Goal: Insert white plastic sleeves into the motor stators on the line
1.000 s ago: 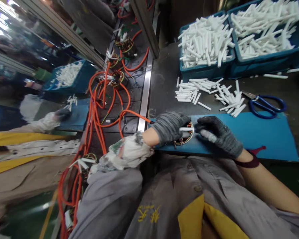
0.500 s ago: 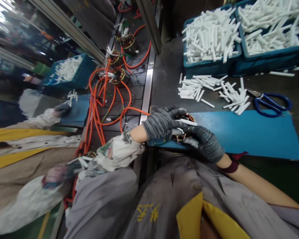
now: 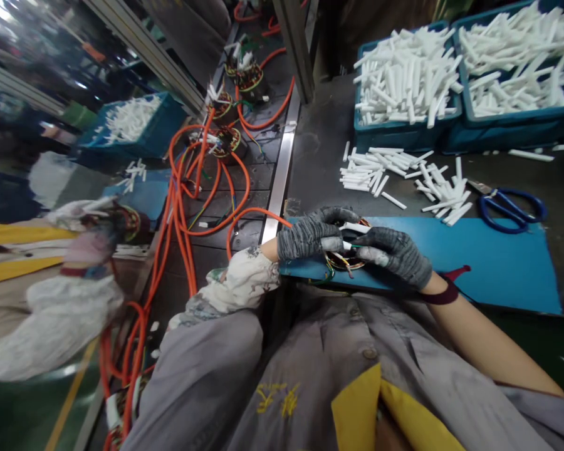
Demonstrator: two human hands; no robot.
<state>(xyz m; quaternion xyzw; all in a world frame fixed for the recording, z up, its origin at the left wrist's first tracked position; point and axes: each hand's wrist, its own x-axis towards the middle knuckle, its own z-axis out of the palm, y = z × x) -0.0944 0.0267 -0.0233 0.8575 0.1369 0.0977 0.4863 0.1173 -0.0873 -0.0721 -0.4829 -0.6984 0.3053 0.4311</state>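
Observation:
A round copper-wound part (image 3: 348, 262) with loose coloured wires lies at the near left end of a blue mat (image 3: 489, 263), largely covered by both gloved hands. My left hand (image 3: 310, 235), in a grey glove, pinches a short white sleeve (image 3: 346, 245) above it. From the right, my right hand (image 3: 395, 250), also gloved, has thumb and fingers closed on a thin green wire at that sleeve's end. Another white sleeve (image 3: 356, 228) sits just behind, between the two hands. An orange cable reaches the part from the left.
Blue bins (image 3: 407, 128) of white sleeves stand at the back right, with loose sleeves (image 3: 366, 169) before them. Blue-handled scissors (image 3: 510, 210) lie right. Orange cables (image 3: 172, 232) and wound parts (image 3: 225, 141) fill the left strip. A co-worker's hands (image 3: 91, 241) hold another part.
My fingers have drawn together around the small sleeve and green wire; coloured wires now show at the part's near side. The co-worker's lower hand has moved up to a wound part.

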